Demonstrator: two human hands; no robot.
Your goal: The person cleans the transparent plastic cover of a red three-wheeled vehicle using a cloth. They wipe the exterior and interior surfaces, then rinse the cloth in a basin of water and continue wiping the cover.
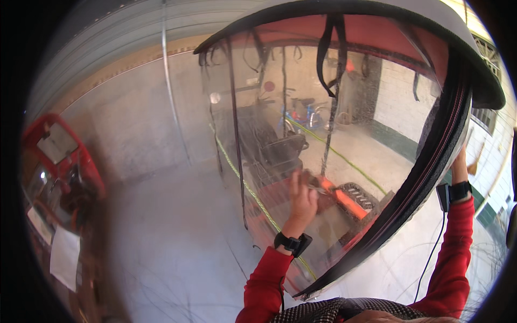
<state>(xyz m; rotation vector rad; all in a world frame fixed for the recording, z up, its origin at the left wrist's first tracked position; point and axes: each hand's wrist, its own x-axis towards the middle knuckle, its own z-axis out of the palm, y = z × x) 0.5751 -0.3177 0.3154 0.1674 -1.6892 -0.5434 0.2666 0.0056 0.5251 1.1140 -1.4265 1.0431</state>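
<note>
A clear plastic rain cover (282, 161) with black edging and a red upper lining encloses a red vehicle with a black seat (274, 147). My left hand (303, 204) is raised against or just in front of the clear sheet, its fingers spread, and seems to hold nothing. My right hand (459, 159) is at the cover's right side, partly hidden by the edge; its fingers are out of sight. A black zipper band (436, 145) curves down the cover's right side. Behind the plastic are an orange bar (350, 205) and a black basket (357, 194). Black straps (331, 56) hang from the top.
Yellow-green ropes (250, 194) run slantwise along the cover. Another red vehicle (91, 165) stands at the far left, with a white sheet (65, 258) near it. A metal pole (167, 72) rises by the wall. A blue bicycle (309, 115) and a broom (476, 161) are farther back.
</note>
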